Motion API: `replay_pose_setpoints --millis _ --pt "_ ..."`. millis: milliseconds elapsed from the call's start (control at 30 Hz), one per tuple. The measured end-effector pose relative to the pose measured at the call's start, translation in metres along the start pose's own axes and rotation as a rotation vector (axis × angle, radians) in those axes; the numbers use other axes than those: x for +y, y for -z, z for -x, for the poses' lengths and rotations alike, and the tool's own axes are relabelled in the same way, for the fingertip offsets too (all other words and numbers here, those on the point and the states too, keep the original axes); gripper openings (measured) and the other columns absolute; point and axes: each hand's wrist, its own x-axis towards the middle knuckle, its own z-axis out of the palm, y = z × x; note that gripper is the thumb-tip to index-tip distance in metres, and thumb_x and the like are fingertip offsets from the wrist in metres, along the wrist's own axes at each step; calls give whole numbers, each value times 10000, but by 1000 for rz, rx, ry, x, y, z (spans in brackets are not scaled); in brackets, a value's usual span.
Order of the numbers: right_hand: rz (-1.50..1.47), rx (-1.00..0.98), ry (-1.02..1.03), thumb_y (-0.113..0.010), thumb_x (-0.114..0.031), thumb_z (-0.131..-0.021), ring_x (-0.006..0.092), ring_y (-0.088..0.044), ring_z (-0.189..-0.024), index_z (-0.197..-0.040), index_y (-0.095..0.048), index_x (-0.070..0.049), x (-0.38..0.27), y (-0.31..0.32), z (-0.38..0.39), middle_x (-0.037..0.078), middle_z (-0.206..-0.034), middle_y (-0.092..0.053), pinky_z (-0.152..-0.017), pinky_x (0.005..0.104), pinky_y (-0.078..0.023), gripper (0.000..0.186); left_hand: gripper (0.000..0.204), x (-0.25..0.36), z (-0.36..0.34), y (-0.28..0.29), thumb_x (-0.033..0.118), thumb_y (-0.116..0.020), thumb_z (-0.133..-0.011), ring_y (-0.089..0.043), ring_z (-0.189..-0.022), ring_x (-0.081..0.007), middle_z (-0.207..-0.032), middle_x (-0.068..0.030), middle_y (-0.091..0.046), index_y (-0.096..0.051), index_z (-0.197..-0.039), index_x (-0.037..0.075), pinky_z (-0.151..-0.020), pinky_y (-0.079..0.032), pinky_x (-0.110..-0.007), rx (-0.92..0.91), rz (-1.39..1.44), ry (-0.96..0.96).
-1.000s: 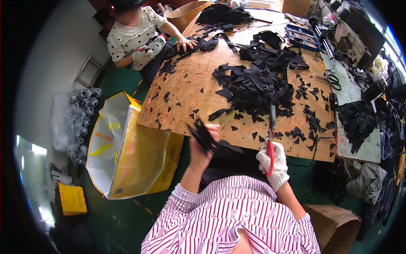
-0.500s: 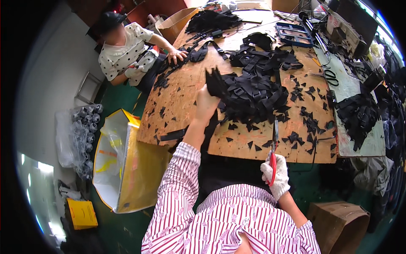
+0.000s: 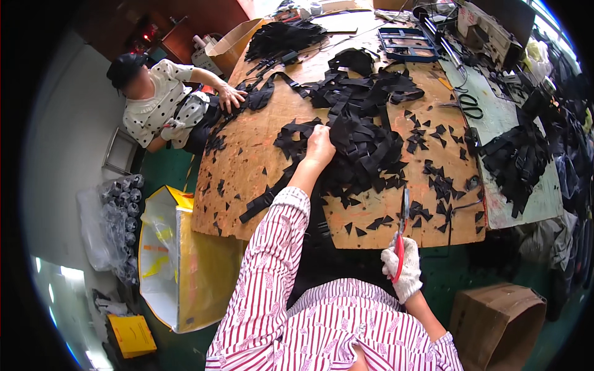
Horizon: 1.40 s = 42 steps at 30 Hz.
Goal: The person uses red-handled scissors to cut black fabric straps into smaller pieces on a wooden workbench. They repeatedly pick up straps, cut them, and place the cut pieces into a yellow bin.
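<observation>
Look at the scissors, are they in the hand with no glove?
No, the scissors are in the gloved right hand, while the bare left hand rests on the black straps.

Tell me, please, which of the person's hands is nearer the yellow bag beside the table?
Left. The left hand lies on the black strap pile, up-right of the yellow bag; the gloved right hand holds scissors farther right.

Left arm in a red-and-white striped sleeve stretched up from the lower centre of the frame, forearm bare, left hand point(image 3: 320, 143) at mid-frame, back up, fingers curled down and hidden. Right arm bent close to the body at lower right, right hand point(image 3: 401, 272) gloved in white, fist closed, knuckles facing outward.
</observation>
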Motion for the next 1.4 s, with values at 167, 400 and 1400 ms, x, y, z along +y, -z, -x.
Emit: replay_pose_setpoints --millis 167,400,1400 --pt "15 -40 45 -697 -58 -768 91 -521 -569 -1083 -394 -44 4 1 0 35 -790 -522 -472 211 -464 437 350 4 17 34 49 -623 -659 -569 -963 -344 -1003 -148 -595 -586 -1007 38 -808 -452 -422 94 -145 31" --pt "-12 -6 49 -681 -43 -770 84 -504 -541 -1053 -395 -56 4 -6 4 23 -800 -482 -444 209 -457 402 168 11 67 140 -6 -624 -746 -563 -605 -148 -701 -24 -588 -602 -907 40 -551 -421 -277 128 679 256" --pt "-327 -369 125 -644 -111 -806 85 -506 -521 -1083 -446 -71 -31 -48 21 22 -837 -529 -446 203 -427 342 378 93 235 120 0 -643 -772 -522 -1112 -206 -1368 -166 -402 -551 -1139 -4 -929 -414 -320 -308 1398 113"
